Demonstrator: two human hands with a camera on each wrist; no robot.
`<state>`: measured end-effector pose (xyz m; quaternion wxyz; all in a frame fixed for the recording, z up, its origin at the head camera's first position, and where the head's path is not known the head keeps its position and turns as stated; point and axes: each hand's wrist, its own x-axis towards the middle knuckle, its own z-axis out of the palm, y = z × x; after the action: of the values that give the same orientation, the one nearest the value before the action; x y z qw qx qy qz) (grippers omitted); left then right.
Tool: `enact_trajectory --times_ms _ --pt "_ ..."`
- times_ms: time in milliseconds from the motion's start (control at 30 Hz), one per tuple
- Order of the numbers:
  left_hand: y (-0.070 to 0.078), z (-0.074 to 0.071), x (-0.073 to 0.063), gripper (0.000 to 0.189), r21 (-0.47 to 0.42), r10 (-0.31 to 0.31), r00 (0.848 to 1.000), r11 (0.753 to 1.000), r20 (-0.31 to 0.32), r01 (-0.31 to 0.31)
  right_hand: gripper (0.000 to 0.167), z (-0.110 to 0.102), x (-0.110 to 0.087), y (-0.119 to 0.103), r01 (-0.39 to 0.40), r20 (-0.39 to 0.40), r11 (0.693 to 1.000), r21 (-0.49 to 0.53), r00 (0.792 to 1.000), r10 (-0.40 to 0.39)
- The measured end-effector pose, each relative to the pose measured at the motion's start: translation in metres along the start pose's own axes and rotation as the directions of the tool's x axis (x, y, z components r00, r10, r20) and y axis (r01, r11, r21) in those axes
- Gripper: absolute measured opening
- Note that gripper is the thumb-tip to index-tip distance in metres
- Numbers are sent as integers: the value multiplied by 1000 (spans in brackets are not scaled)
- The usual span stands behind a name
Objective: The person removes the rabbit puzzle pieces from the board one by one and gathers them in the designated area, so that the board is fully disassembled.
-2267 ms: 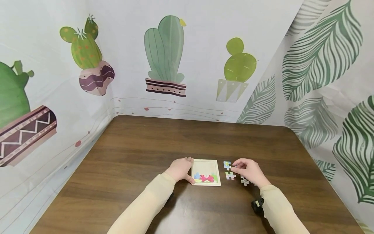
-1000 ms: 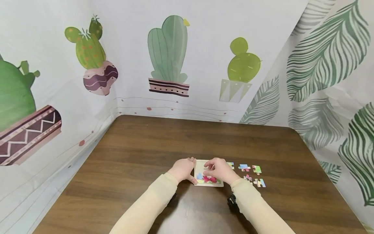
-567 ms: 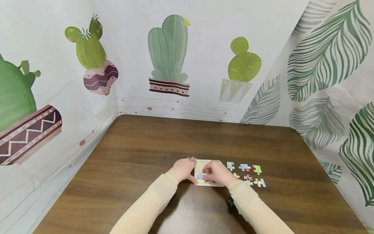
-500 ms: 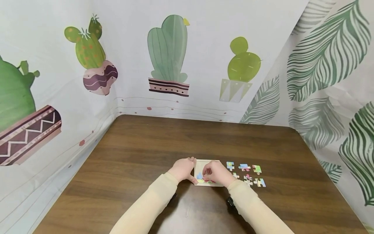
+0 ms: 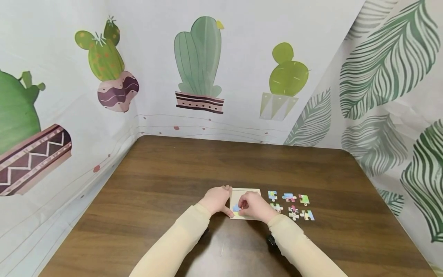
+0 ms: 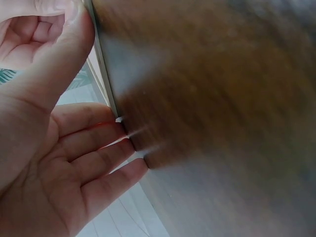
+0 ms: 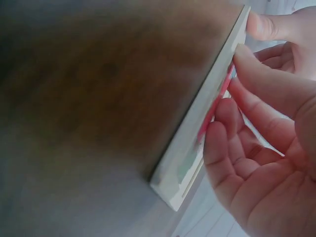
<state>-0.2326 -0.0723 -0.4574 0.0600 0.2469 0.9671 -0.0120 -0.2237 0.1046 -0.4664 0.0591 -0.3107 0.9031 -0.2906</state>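
A shallow, light wooden puzzle tray [image 5: 236, 194] lies on the brown table. My left hand [image 5: 215, 200] holds its left side, thumb at the front corner and fingers along the far end; in the left wrist view the fingertips [image 6: 140, 165] reach down beside the tray edge. Over the tray's front part, my right hand [image 5: 257, 206] pinches a red puzzle piece [image 7: 211, 114] with thumb and index finger, its other fingers curled. A blue printed patch [image 5: 236, 208] shows left of these fingertips. The right hand covers the tray's front right part in the head view.
Right of the tray several loose jigsaw pieces lie in two rough rows, among them a blue and yellow one [image 5: 272, 196], a green one [image 5: 303, 199] and a light one [image 5: 307, 215]. A cactus-print cloth [image 5: 238, 77] hangs behind the table [image 5: 194, 161].
My right hand has moved left from the loose pieces onto the tray, then slightly toward its front, down at the red flower print. My left hand stays at the tray's left side.
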Motion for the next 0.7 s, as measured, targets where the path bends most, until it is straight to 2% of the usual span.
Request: enact_trajectory --times_ms 167,400,700 --pt "1 -1 -1 101 -1 5 1000 1000 14 -5 20 -1 -1 -2 -38 13 999 15 999 38" --pt "1 -1 -1 100 -9 -4 1000 1000 16 4 17 2 0 2 -93 -16 991 100 995 95" --pt "0 -3 -1 101 -15 1 1000 1000 23 0 13 -1 -1 4 -89 -16 977 192 995 94"
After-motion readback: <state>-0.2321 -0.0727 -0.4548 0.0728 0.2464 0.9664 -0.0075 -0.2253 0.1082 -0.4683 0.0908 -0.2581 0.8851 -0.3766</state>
